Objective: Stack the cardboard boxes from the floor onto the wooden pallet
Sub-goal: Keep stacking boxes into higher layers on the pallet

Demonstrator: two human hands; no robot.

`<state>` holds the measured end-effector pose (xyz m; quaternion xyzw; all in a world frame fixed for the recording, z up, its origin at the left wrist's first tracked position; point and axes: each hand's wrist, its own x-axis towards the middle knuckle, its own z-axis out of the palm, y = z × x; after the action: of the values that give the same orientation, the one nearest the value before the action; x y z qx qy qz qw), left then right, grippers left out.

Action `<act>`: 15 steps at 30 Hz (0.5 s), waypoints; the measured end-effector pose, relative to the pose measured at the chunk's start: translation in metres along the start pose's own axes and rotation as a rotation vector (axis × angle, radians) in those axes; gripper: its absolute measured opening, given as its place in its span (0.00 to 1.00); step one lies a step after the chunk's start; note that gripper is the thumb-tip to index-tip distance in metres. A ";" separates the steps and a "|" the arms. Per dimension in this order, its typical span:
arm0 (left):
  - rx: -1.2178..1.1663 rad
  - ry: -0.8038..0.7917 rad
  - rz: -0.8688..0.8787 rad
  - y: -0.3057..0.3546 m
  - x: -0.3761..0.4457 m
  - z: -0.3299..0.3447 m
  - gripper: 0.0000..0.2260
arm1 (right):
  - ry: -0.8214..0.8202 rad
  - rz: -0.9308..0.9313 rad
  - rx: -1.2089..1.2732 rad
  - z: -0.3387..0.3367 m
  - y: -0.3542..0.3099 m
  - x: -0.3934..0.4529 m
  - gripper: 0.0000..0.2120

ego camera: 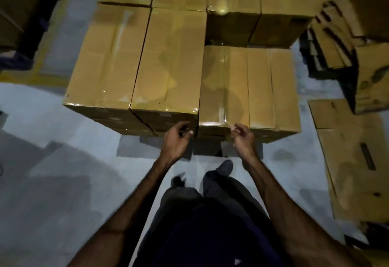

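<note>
Several taped cardboard boxes stand stacked in front of me. Two tall boxes [168, 60] rise at the left of the stack, and lower boxes [223, 85] sit to their right. The wooden pallet is hidden under the stack; only dark shadow shows below. My left hand [176, 140] hovers at the near bottom corner of the tall stack, fingers loosely curled, holding nothing. My right hand [242, 138] is just off the near edge of the lower box, fingers also loosely curled and empty.
Flattened cardboard sheets [353, 161] lie on the grey floor at right, with a pile of folded cartons [332, 41] behind them. More boxes [14, 14] stand at far left. My feet [225, 166] are close to the stack's base.
</note>
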<state>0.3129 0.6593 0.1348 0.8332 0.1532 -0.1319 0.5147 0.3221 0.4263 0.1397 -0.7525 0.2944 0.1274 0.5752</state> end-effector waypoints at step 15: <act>-0.192 0.347 -0.028 0.000 -0.187 -0.010 0.13 | -0.236 -0.173 -0.009 -0.038 0.016 -0.107 0.13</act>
<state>0.1413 0.6455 0.2096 0.7883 0.2631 0.0217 0.5557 0.2220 0.4193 0.1956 -0.7576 0.1582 0.1661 0.6111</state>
